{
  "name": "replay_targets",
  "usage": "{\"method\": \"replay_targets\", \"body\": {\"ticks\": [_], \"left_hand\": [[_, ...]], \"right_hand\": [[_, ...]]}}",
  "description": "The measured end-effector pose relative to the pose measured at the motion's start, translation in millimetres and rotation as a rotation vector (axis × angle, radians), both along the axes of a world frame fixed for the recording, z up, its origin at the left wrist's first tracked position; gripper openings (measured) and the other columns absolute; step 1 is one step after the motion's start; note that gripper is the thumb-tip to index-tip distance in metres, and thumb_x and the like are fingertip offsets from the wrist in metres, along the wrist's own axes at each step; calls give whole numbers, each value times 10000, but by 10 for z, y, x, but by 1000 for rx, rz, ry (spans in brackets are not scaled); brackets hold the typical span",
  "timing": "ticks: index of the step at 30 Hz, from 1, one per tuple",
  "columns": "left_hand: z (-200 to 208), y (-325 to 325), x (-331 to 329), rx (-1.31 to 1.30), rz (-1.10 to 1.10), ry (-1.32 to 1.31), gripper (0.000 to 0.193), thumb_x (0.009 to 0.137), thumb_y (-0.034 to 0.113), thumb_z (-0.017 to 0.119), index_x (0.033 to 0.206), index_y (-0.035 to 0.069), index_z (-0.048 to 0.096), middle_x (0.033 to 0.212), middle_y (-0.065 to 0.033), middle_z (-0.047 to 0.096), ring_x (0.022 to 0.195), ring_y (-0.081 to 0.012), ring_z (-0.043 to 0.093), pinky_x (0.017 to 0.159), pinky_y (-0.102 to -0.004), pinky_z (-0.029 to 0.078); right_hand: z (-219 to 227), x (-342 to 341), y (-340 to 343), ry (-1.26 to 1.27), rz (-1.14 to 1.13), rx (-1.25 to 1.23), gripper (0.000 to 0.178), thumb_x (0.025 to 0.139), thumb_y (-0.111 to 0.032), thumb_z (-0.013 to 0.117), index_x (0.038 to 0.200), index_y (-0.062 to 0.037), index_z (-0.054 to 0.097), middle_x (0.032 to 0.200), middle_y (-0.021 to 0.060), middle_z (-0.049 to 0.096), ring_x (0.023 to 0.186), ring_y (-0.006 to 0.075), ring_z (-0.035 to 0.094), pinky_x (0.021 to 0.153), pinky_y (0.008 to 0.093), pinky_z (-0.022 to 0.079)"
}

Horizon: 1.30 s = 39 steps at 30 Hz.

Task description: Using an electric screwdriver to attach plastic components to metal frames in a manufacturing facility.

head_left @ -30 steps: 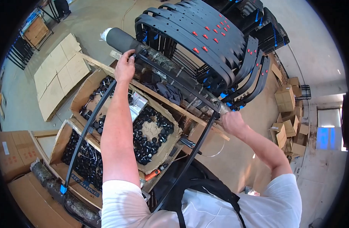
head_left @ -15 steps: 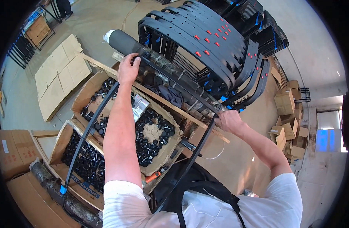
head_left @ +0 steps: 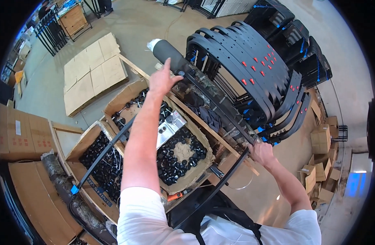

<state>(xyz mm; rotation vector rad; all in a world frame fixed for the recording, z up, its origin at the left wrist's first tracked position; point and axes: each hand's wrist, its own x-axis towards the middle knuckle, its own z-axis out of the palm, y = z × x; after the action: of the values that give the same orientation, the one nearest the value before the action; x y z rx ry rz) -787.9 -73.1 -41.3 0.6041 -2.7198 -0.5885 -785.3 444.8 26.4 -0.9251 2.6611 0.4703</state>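
Observation:
A black tubular metal frame [head_left: 110, 145] spans in front of me, its long bar resting across a padded support [head_left: 171, 57]. Its two side bars come back toward me, one passing under my left forearm. My left hand [head_left: 161, 81] is at the far left corner, index finger stretched out and thumb apart, beside a small round dark knob [head_left: 181, 73]. Whether the thumb touches the knob, I cannot tell. At the right corner my right hand [head_left: 261, 153] has its fingers wrapped round the frame. A blue clip [head_left: 74, 189] is on the left side bar.
Below the frame are cardboard bins of black knobs [head_left: 99, 153], a silver metal box [head_left: 171, 127] and an orange-handled tool [head_left: 177, 195]. Stacked black curved frames [head_left: 236, 61] with red pieces stand beyond the support. Flattened cardboard [head_left: 93, 73] lies far left; cartons [head_left: 320, 139] sit right.
My left hand has loosened from the frame's corner, its index finger now extended and the knob showing by the thumb. My right hand still grips its corner. The whole view has shifted.

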Motion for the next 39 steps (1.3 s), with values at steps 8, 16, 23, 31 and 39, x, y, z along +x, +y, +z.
{"method": "replay_targets", "body": {"ticks": [8, 16, 23, 31, 39], "left_hand": [[296, 81, -140, -22, 180, 25, 598, 988, 524, 673, 1281, 6, 614, 1038, -213, 770, 943, -416, 756, 861, -519, 595], [112, 319, -314, -219, -212, -115, 418, 930, 268, 677, 1304, 94, 608, 1198, -205, 674, 1179, -373, 663, 990, -471, 560], [286, -3, -275, 100, -77, -524, 541, 926, 281, 689, 1414, 94, 547, 1378, -228, 579, 1340, -370, 568, 1084, -467, 509], [486, 343, -551, 60, -88, -436, 526, 936, 217, 669, 1416, 33, 559, 1267, -171, 726, 1203, -368, 703, 969, -440, 572], [380, 303, -483, -100, -191, -380, 517, 896, 235, 680, 1358, 29, 572, 1339, -239, 650, 1256, -384, 651, 1053, -487, 538]], "right_hand": [[56, -59, -56, -45, -103, 30, 565, 1059, -474, 536, 900, 28, 740, 787, 263, 737, 754, 420, 751, 677, 509, 605], [-55, -8, 219, 27, 127, -313, 619, 1015, -568, 535, 910, 3, 749, 815, 235, 754, 771, 429, 752, 701, 514, 602], [107, 116, -165, -35, 71, -163, 606, 1016, -551, 524, 860, -12, 753, 830, 242, 756, 850, 416, 759, 724, 494, 606], [270, 70, 125, -123, 16, 122, 618, 890, -604, 673, 1051, -17, 782, 948, 213, 776, 923, 371, 771, 812, 471, 602], [74, -31, 230, -130, 67, 349, 348, 849, -442, 734, 867, -105, 819, 936, 153, 789, 871, 310, 782, 762, 416, 608]]}}
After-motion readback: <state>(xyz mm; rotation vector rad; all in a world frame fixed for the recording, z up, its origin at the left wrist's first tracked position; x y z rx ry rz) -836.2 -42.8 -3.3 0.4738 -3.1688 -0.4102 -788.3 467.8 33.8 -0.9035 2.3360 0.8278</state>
